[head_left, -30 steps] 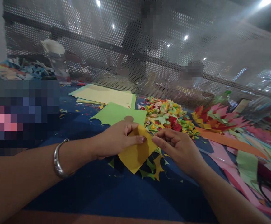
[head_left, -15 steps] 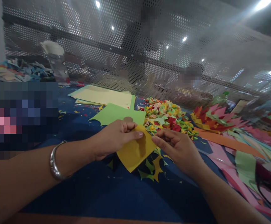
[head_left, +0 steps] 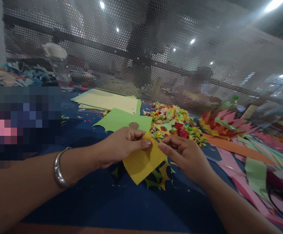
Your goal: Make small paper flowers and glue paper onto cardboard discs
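Observation:
A yellow piece of paper (head_left: 141, 165) is pinched between the thumb and fingers of my left hand (head_left: 122, 144), tilted above the blue table surface (head_left: 87, 195). At the paper's upper right edge, the thumb and index fingertip of my right hand (head_left: 182, 152) are closed together on it. A thin dark line shows by those fingertips, too small to name. Just behind my left hand lies a green paper sheet (head_left: 122, 118) with scalloped cut edges and a round, coin-like disc (head_left: 133, 125) on it. Curved yellow and green scraps (head_left: 164, 175) lie beneath the yellow paper.
A heap of colourful paper scraps (head_left: 173, 118) is behind my right hand. Stacked pale sheets (head_left: 109, 99) lie farther back. Spiky paper decorations (head_left: 226, 123), an orange strip (head_left: 238, 148) and pink strips (head_left: 231, 165) occupy the right. A bottle (head_left: 59, 66) stands before the perforated metal screen (head_left: 102, 48).
The yellow paper has shifted slightly down and to the right, with my left thumb moving a little rightward. My right hand stays nearly in place at its edge.

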